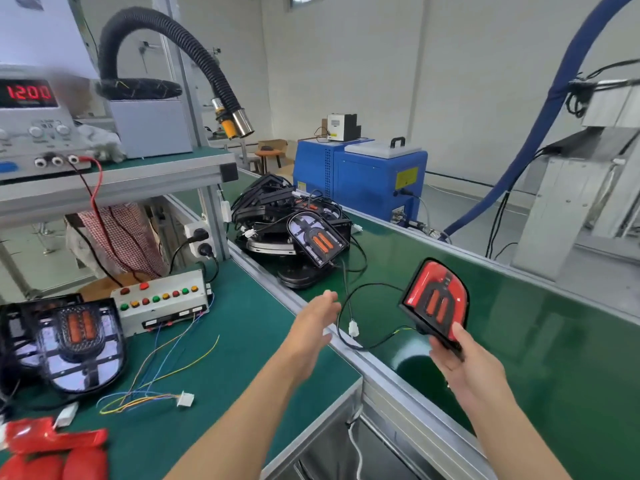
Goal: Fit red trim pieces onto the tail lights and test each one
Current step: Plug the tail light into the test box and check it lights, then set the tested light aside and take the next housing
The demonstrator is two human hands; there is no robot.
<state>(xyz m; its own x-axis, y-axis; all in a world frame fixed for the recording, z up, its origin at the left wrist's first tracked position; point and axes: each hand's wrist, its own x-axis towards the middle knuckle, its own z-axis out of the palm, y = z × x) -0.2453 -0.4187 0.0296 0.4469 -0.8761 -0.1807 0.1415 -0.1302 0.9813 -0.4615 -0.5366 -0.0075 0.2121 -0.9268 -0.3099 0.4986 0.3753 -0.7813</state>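
My right hand grips the lower edge of a tail light with red trim fitted, holding it above the green conveyor belt. Its black cable with a white connector dangles over the belt's edge. My left hand hovers flat with straight fingers over the aluminium rail, holding nothing. An untrimmed tail light lies on the bench at the left. Loose red trim pieces sit at the bottom left corner. A pile of tail lights rests on the belt farther back.
A grey button box with coloured wires and a white plug stands on the green bench. A power supply reading 12.00 sits on the upper shelf. A black hose arches overhead. A blue machine stands behind the belt.
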